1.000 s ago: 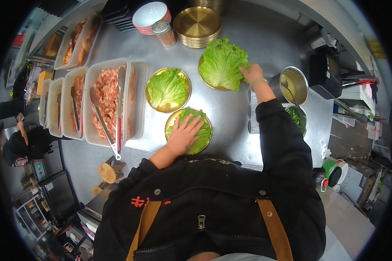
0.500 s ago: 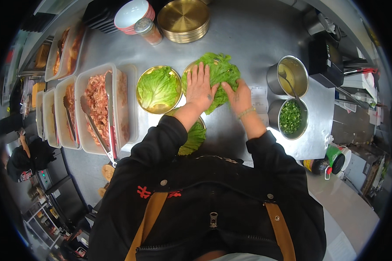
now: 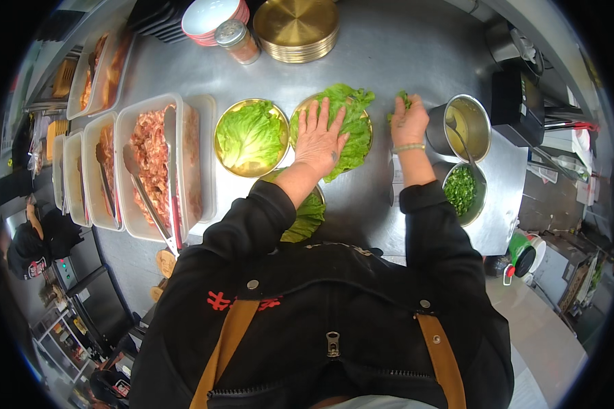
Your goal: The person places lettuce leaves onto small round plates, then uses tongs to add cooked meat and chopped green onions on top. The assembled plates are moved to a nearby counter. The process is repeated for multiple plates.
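Note:
My left hand (image 3: 318, 142) lies flat with spread fingers on lettuce leaves (image 3: 353, 129) that cover a round gold plate (image 3: 370, 140). To the right of that plate, my right hand (image 3: 409, 126) is closed on a torn piece of lettuce (image 3: 402, 103), whose green edge sticks out above the fingers. A second gold plate (image 3: 220, 158) stands to the left, with a pale green lettuce leaf (image 3: 251, 136) laid in it. Nearer to me, more lettuce (image 3: 305, 219) lies on another plate, partly hidden by my left forearm.
On the left stand plastic tubs of raw meat (image 3: 150, 157) with tongs (image 3: 147, 194). At the back are stacked gold plates (image 3: 297, 31), bowls (image 3: 213, 19) and a shaker (image 3: 237, 42). A pot with a ladle (image 3: 467, 126) and a pot of chopped green onion (image 3: 461, 191) stand right.
My right hand has moved right, off the plate, and now holds a torn lettuce piece. My left hand stays on the leaves, its fingers spread wider.

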A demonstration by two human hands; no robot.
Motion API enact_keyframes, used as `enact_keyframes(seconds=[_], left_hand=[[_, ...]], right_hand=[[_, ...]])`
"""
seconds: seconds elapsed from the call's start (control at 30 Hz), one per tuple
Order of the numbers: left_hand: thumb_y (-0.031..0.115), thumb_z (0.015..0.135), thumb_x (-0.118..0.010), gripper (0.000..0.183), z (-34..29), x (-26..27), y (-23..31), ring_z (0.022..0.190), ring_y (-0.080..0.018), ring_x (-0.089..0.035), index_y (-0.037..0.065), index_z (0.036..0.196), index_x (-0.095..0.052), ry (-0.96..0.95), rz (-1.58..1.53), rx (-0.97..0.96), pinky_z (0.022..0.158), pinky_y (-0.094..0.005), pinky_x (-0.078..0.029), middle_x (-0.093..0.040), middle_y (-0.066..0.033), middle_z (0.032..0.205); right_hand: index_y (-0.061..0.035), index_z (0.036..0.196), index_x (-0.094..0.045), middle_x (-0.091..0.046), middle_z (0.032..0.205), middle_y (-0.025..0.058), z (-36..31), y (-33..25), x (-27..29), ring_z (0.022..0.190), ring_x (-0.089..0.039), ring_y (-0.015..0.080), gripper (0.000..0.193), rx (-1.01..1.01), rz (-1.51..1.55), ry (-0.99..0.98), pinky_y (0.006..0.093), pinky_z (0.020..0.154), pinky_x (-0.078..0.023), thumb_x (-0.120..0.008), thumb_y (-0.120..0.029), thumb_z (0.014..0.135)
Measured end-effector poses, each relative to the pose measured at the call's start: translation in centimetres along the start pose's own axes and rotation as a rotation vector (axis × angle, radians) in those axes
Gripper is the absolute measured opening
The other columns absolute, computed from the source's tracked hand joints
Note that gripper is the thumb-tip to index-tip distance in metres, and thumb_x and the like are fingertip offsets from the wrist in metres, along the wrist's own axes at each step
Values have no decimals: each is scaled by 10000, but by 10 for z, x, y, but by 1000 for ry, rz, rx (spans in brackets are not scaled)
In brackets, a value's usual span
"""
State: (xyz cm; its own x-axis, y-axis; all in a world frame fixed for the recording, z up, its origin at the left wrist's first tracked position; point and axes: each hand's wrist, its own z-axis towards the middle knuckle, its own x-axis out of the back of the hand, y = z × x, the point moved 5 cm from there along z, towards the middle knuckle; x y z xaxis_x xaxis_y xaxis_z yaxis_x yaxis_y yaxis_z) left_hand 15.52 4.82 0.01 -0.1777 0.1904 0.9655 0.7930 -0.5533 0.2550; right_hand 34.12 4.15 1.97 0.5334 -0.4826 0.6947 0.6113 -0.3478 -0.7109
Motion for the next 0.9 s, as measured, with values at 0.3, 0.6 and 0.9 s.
enact_keyframes(seconds=[0.3, 0.6, 0.9], left_hand=[[368, 935, -403, 550, -1, 3, -1, 1364, -371, -133, 157, 1425, -269, -1, -26, -42, 1104, -499, -89, -152, -188, 1481], [361, 938, -402, 541, -2, 7, 0, 1362, -368, -140, 158, 1423, -275, 4, -29, -69, 1108, -487, -93, -158, -185, 1479], [372, 937, -401, 547, -3, 7, 0, 1372, -342, -135, 155, 1422, -271, -44, -20, -135, 1115, -473, -85, -175, -165, 1480]], right_hand=[[27, 977, -559, -614, 910, 222, -3, -26, -41, 866, -577, 405, 308, 262, -27, -285, 417, 758, -469, -645, -219, 814], [6, 960, -578, -599, 903, 228, 16, 21, -34, 848, -574, 395, 222, -64, 393, -203, 413, 732, -473, -628, -136, 795], [-7, 944, -595, -607, 914, 215, 24, -46, -57, 853, -575, 391, 198, 502, 57, -584, 419, 747, -472, -608, -149, 806]])
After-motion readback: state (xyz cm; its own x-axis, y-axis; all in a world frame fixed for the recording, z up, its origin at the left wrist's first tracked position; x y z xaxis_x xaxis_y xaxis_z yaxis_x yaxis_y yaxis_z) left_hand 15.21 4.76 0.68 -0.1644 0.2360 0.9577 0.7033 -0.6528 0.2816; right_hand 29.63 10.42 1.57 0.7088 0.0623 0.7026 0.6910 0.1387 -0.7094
